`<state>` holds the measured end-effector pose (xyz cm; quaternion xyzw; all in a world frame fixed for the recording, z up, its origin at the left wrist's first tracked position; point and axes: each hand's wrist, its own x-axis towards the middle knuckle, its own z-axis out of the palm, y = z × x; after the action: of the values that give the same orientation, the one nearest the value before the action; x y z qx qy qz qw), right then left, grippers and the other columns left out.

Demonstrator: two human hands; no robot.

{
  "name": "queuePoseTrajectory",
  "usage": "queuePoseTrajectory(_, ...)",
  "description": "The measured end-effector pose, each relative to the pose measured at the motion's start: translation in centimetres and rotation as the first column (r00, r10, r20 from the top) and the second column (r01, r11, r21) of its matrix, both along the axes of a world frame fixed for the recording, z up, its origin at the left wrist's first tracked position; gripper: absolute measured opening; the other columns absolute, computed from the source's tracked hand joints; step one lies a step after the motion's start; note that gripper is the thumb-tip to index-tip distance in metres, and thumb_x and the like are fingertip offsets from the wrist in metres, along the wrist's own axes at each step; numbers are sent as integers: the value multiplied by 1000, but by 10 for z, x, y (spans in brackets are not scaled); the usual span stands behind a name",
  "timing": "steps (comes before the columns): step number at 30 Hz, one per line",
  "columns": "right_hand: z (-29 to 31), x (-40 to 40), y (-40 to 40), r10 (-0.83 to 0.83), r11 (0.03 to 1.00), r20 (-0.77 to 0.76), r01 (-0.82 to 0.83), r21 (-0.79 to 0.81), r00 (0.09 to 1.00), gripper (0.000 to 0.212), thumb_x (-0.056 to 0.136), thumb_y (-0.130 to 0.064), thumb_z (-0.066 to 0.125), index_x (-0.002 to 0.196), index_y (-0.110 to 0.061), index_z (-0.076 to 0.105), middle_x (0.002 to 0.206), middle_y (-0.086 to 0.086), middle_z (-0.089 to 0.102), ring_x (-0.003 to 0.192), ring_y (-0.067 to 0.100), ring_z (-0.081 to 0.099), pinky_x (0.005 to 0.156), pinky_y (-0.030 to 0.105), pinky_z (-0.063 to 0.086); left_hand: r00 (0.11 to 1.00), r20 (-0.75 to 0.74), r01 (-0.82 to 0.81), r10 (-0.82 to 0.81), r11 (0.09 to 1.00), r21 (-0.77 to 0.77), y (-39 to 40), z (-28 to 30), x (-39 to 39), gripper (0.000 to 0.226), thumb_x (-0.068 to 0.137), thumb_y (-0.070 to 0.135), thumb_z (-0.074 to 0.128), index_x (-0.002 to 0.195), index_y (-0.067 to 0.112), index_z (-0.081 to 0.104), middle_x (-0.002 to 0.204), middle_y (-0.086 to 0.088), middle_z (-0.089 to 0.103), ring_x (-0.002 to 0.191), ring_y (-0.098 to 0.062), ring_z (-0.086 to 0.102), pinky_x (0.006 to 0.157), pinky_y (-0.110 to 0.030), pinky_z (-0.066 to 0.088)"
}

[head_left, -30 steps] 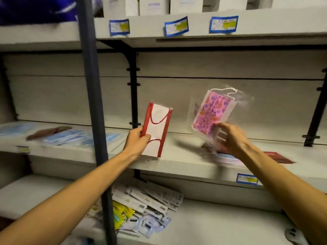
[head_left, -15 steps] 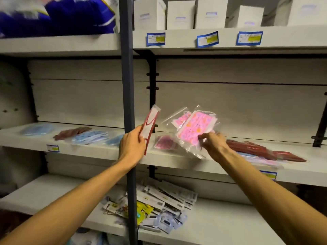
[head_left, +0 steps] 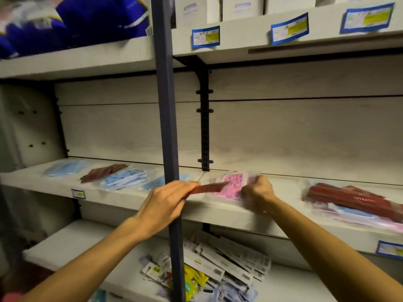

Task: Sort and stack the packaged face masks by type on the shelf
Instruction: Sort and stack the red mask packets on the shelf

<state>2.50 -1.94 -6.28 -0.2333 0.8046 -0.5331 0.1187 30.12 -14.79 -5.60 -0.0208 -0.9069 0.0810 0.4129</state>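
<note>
Now both hands at the middle shelf [head_left: 122, 198], either side of the dark upright post [head_left: 166, 127]
Left hand [head_left: 165, 202]: fingers curled, pinching one end of a red-edged packaged mask [head_left: 208, 188], held flat and edge-on just above the shelf front
Right hand [head_left: 258, 189]: fingers curled on the near edge of a pink patterned packaged mask [head_left: 232, 185], lying low on the shelf board; hand blurred, exact hold hard to make out
Red-edged mask pointing toward the pink one, tip over its left part
Farther left on the same shelf: light blue packaged masks [head_left: 124, 178] and a dark red pack [head_left: 102, 172]
Far right: a stack of dark red packs [head_left: 353, 198] resting on pale blue and pink ones
Below: a heap of small carded packets [head_left: 220, 269]
Above: white boxes [head_left: 242, 6] and blue-bordered price labels [head_left: 205, 37]
</note>
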Motion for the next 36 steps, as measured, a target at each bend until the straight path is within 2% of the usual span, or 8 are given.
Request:
queuePoseTrajectory(3,-6,3,1,-133,974,-211,166,151,969,56,71,-27,83,116,-7,55,117,17,61,109,36,58,93,51,53,996,59,73,-66,988,-133,-11,-11,13,57,81,2,75,136,10,61,132,-5,66,121,-15,63,106,-33,50)
queuePoseTrajectory(6,-4,12,2,-214,957,-486,281,68,847,67,82,-29,75,137,-5,46,138,20,48,127,39,43,104,49,42,994,40,104,-97,972,-211,-20,-17,26,48,84,6,77,130,9,66,132,-6,66,122,-17,63,106,-37,50)
queuePoseTrajectory(10,-2,42,5,-177,983,-623,111,-144,762,46,88,-20,66,132,-15,55,133,11,56,123,30,49,103,46,44,999,6,48,-48,963,-265,-34,-15,49,46,77,9,84,122,11,72,129,-7,68,117,-21,67,101,-45,54)
queuePoseTrajectory(13,-5,82,3,-105,978,-707,-58,-202,699,21,92,-23,61,112,-24,62,108,-3,66,98,14,59,81,31,51,1000,4,0,1,955,-297,-48,-14,76,50,69,13,91,117,11,75,127,-10,69,115,-25,68,101,-48,52)
queuePoseTrajectory(16,-14,131,-5,89,978,-831,-207,-32,550,8,90,-28,55,98,-29,58,89,-12,60,78,3,56,65,16,43,999,1,-48,51,949,-312,-70,-8,113,49,67,7,91,114,12,77,125,-9,70,114,-26,68,102,-48,51)
queuePoseTrajectory(21,-28,216,-45,326,928,-923,-253,272,205,17,86,-37,51,97,-26,56,86,-6,63,68,16,64,53,21,43,977,14,-200,213,935,-293,-118,5,192,54,63,-3,87,114,15,77,128,-10,69,118,-29,65,105,-56,47)
queuePoseTrajectory(31,-18,330,-172,410,900,-877,-264,345,250,27,90,-33,55,115,-27,59,104,-8,69,77,16,68,64,30,48,906,120,-388,406,909,-152,-231,-2,296,56,82,2,71,135,17,62,127,-4,68,129,-22,57,118,-45,32)
queuePoseTrajectory(36,-11,333,-228,380,917,-883,-233,322,275,26,89,-32,53,114,-30,59,103,-13,70,79,16,68,65,30,44,911,45,-392,411,893,-220,-284,4,298,45,72,9,85,113,20,72,114,-3,72,107,-24,64,93,-41,51)
